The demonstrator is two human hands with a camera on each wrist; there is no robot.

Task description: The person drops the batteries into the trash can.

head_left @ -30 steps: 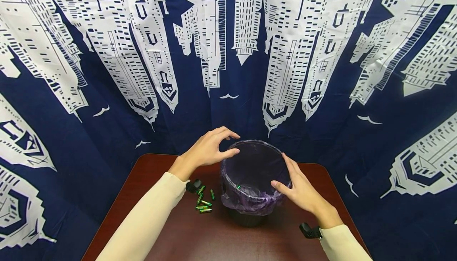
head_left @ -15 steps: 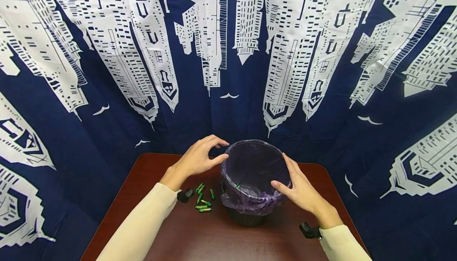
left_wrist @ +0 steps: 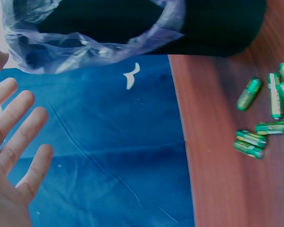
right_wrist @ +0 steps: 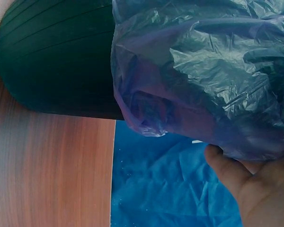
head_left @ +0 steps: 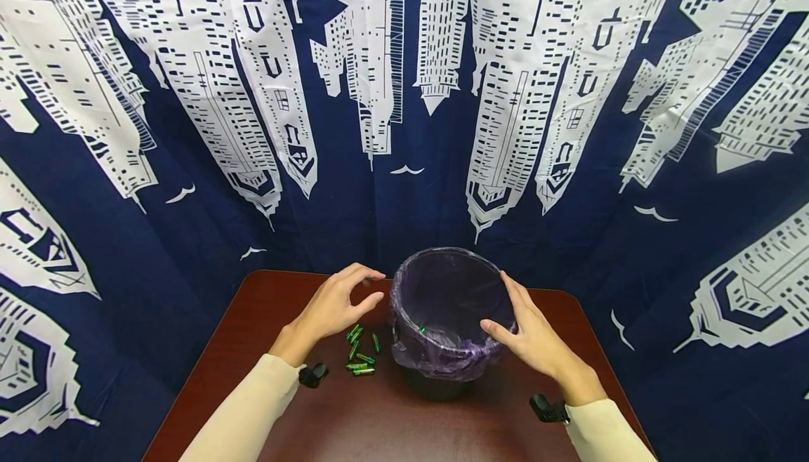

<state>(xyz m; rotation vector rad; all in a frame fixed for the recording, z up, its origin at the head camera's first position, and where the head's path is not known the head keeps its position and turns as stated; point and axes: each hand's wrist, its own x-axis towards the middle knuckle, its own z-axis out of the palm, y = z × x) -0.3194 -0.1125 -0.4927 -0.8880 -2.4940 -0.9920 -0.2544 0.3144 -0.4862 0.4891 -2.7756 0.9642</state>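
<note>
A dark trash bin (head_left: 437,386) stands on the table, lined with a translucent purple bag (head_left: 436,360) folded over its rim. My left hand (head_left: 331,307) hovers left of the bin with nothing in it, fingers spread and thumb apart, also plain in the left wrist view. Below that hand lie several green batteries (head_left: 362,359) in a loose cluster. My right hand (head_left: 534,335) rests against the bin's right side, fingers extended along the outside near the rim. In the right wrist view, its thumb and fingers are partly hidden by the bag (right_wrist: 217,94). A small green piece (head_left: 422,330) shows near the bin's rim.
The reddish-brown table (head_left: 354,423) has its far edge close behind the bin. A navy curtain (head_left: 354,216) with white skyline print hangs around the table's back and sides. Black cameras (head_left: 548,409) are strapped to both wrists.
My left hand has moved from beside the bin's rim to the left and lower, away from the bin. The right hand, bin and batteries have stayed in place.
</note>
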